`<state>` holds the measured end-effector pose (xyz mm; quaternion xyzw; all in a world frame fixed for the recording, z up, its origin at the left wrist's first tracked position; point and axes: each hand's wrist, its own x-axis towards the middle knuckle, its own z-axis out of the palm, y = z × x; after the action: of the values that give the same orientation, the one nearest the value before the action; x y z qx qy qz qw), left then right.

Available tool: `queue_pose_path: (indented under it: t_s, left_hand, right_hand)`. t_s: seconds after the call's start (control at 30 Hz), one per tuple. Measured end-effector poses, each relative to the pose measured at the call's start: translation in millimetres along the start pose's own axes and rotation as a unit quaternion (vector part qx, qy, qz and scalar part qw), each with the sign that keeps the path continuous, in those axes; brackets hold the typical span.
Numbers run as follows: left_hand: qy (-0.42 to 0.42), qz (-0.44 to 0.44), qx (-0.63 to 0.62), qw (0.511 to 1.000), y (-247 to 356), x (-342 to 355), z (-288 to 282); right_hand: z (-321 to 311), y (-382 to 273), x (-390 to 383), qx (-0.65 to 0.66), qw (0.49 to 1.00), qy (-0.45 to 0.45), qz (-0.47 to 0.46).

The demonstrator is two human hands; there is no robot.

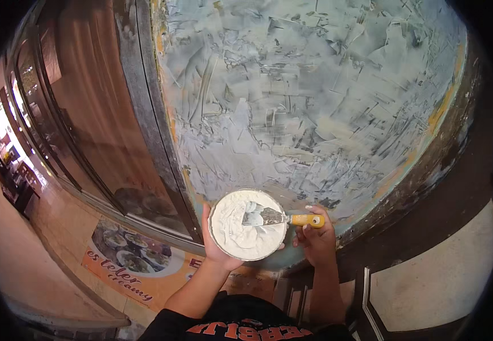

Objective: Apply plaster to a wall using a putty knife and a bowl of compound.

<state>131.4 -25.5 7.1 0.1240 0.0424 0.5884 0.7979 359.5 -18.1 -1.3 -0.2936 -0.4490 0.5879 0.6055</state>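
The left hand [215,250] cups a round pan of white putty [247,224], the right hand [316,238] clamps a yellow-handled putty knife [280,217] dipped in it, an orange food poster [138,264] lower left.

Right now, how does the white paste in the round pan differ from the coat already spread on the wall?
The paste in the pan is bright white, thick and heaped in one smooth mass; the coat on the wall is greyish, thin and patchy, with darker streaks showing through. The pan's paste sits within a round rim, held by the left hand; the wall coat spreads wide in crossed strokes. Both look like the same plaster-like filler, worked by the putty knife in the right hand.
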Motion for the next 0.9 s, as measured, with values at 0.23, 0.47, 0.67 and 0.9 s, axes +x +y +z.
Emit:
queue_pose_path:
  t_s: [0.23, 0.47, 0.67, 0.9]
  left_hand:
    - [-0.138, -0.076, -0.075, 0.985, -33.9, 8.4, 6.2]
    - [-0.082, -0.078, -0.024, 0.993, -76.1, 18.4, 18.3]
    - [-0.077, -0.072, 0.001, 0.994, -102.2, 19.1, 21.5]
    - [-0.046, -0.031, 0.018, 0.998, -112.2, 11.1, 13.2]
  right_hand:
    - [-49.2, 6.4, -24.3, 0.049, 0.982, 0.053, -0.176]
    - [-64.2, -19.3, -33.2, 0.132, 0.977, 0.094, -0.137]
    - [-80.7, -56.9, -31.5, 0.350, 0.936, 0.027, 0.032]
    - [-60.6, -171.4, 17.0, 0.053, 0.962, -0.020, -0.268]
